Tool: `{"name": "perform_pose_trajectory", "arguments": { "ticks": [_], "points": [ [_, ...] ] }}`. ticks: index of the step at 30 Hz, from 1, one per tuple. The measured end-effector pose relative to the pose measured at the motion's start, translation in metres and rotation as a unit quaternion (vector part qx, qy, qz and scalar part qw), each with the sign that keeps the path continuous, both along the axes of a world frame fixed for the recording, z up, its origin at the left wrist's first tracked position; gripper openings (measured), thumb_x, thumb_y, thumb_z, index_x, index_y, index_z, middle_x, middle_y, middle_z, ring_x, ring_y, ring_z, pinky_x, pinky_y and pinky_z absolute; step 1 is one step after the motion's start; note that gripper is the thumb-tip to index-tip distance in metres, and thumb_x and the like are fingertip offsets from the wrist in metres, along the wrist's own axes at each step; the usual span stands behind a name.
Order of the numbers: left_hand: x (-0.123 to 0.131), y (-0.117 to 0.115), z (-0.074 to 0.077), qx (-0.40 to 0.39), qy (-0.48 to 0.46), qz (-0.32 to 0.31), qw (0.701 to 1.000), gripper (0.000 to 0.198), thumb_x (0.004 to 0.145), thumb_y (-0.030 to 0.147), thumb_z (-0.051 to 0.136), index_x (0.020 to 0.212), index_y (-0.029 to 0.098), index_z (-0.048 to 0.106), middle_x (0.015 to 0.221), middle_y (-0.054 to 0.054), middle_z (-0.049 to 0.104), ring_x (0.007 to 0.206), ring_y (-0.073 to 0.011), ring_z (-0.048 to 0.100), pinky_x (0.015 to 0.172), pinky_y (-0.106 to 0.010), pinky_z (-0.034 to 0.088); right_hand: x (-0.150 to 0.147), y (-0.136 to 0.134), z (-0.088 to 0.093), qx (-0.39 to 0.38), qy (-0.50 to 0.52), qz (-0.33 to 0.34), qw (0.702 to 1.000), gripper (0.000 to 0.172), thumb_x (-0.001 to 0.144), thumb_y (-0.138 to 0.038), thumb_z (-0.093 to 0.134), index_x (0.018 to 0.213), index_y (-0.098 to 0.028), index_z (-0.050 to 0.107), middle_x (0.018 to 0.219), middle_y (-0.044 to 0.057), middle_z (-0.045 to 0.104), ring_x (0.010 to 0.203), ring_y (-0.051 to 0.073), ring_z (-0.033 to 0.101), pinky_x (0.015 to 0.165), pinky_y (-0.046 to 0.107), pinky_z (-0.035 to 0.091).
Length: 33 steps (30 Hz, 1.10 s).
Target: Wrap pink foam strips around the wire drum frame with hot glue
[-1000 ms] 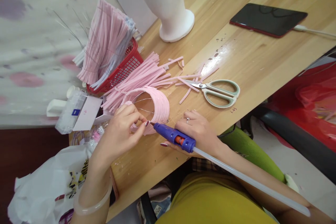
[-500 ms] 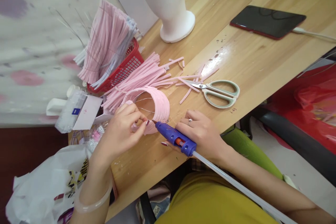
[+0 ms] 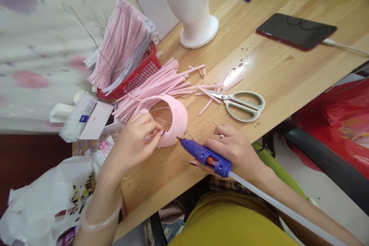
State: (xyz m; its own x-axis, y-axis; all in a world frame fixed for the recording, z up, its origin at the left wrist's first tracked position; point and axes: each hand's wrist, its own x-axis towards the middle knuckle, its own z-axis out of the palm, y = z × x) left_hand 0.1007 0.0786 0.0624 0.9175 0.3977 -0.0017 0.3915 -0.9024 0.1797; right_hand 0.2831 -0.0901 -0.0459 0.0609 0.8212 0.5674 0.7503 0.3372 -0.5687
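A ring-shaped band wrapped in pink strips [image 3: 179,117] lies on the wooden table, with thin wires crossing its opening. My left hand [image 3: 141,134] is closed at its near left side, thumb and fingertips pinching the band's edge. In my right hand [image 3: 235,150] is a blue hot glue gun [image 3: 205,155], a long clear glue stick [image 3: 268,196] running out of its back. The gun's nozzle points left at the band, a little apart from it. Green-handled scissors [image 3: 245,103] lie beyond my right hand, their blades by loose pink strips [image 3: 213,88].
A pile of pink strips [image 3: 150,86] lies behind the band, beside a red basket [image 3: 144,71] holding bundled strips. Farther back stand a white foam head form [image 3: 198,32] and a phone [image 3: 296,30] on a cable. A white plastic bag [image 3: 43,200] hangs at lower left.
My right hand has drawn the glue gun away to the right, so its nozzle is off the left fingertips. My left hand keeps its pinch on the band. The view has shifted slightly.
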Motion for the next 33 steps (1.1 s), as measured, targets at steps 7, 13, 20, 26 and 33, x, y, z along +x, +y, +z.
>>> {"name": "perform_pose_trajectory", "arguments": {
  "ticks": [7,13,20,26,33],
  "points": [
    [-0.021,-0.015,0.001,0.013,-0.124,0.062,0.990,0.013,0.097,0.013,0.055,0.096,0.022,0.065,0.084,0.000,0.063,0.078,-0.0145,0.061,0.072,-0.030,0.048,0.034,-0.016,-0.001,0.006,0.085,-0.139,0.987,0.021,0.087,-0.042,0.074,0.083,-0.022,0.067,0.064,0.000,0.062,0.059,0.017,0.052,0.058,0.031,0.042],
    [-0.046,-0.049,-0.038,0.029,-0.238,0.171,0.956,0.017,0.096,0.011,0.056,0.102,0.026,0.062,0.094,-0.001,0.065,0.086,-0.0171,0.062,0.078,-0.033,0.049,0.110,-0.018,-0.011,-0.119,0.172,-0.447,0.869,0.047,0.084,-0.064,0.062,0.072,-0.020,0.070,0.067,0.007,0.065,0.061,0.023,0.057,0.063,0.037,0.045],
    [-0.058,-0.074,-0.070,-0.017,-0.305,0.220,0.926,0.016,0.096,0.012,0.055,0.099,0.027,0.061,0.092,0.000,0.065,0.085,-0.0161,0.064,0.078,-0.030,0.050,0.152,0.012,-0.004,-0.236,0.120,-0.453,0.851,0.061,0.084,-0.072,0.052,0.088,-0.017,0.076,0.081,0.015,0.075,0.083,0.035,0.068,0.072,0.043,0.048],
    [-0.069,-0.079,-0.091,-0.038,-0.324,0.236,0.915,0.018,0.097,0.013,0.054,0.105,0.027,0.061,0.092,0.000,0.066,0.084,-0.0161,0.065,0.077,-0.029,0.052,0.127,-0.023,0.012,-0.234,0.044,-0.518,0.821,0.060,0.074,-0.071,0.063,0.086,-0.013,0.070,0.089,0.023,0.073,0.088,0.042,0.065,0.077,0.052,0.047],
    [-0.066,-0.069,-0.090,-0.004,-0.375,0.324,0.869,0.024,0.095,0.015,0.058,0.115,0.027,0.061,0.107,-0.006,0.060,0.104,-0.0230,0.061,0.092,-0.041,0.052,0.060,-0.029,0.032,-0.168,0.095,-0.366,0.910,0.030,0.088,-0.052,0.066,0.082,-0.022,0.067,0.079,0.008,0.071,0.072,0.025,0.064,0.066,0.038,0.049]
  ]
}}
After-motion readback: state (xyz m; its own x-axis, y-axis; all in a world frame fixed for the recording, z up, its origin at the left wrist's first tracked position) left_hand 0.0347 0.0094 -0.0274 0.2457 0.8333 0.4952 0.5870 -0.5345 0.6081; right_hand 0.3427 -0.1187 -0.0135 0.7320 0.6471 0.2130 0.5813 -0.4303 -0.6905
